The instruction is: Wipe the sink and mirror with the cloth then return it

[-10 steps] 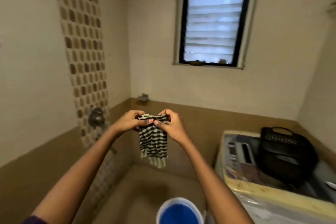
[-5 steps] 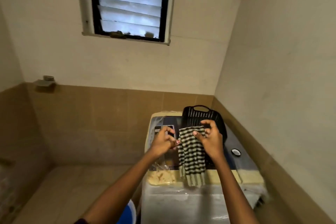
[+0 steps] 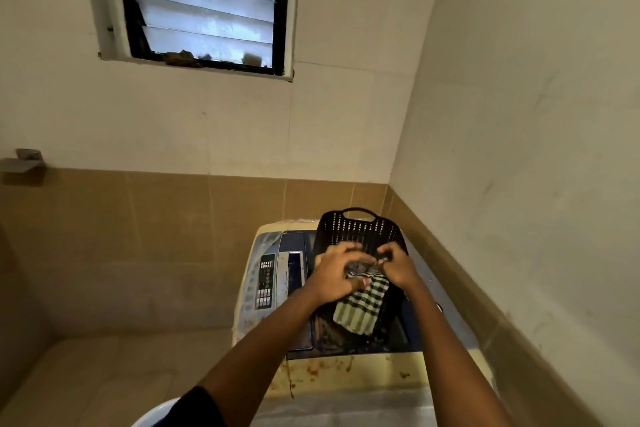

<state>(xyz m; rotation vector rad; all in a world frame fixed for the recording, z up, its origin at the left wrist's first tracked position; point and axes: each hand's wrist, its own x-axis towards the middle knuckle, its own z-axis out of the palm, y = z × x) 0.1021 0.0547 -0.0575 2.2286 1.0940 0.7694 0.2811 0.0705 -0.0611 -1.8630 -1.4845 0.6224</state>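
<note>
A black-and-green checked cloth lies bunched over the front of a black perforated plastic basket. The basket stands on top of a washing machine. My left hand and my right hand are both over the basket, pinching the cloth's upper edge, with the cloth draping toward me below them. No sink or mirror is in view.
The washing machine fills the room's right corner against tan tiled walls. A louvred window is high on the back wall. A small metal wall holder is at far left. A blue bucket's rim shows at the bottom edge.
The view swung right from the shower wall to the washing machine. My hands carried the hanging cloth over and lowered it into the black basket, where it now lies bunched.
</note>
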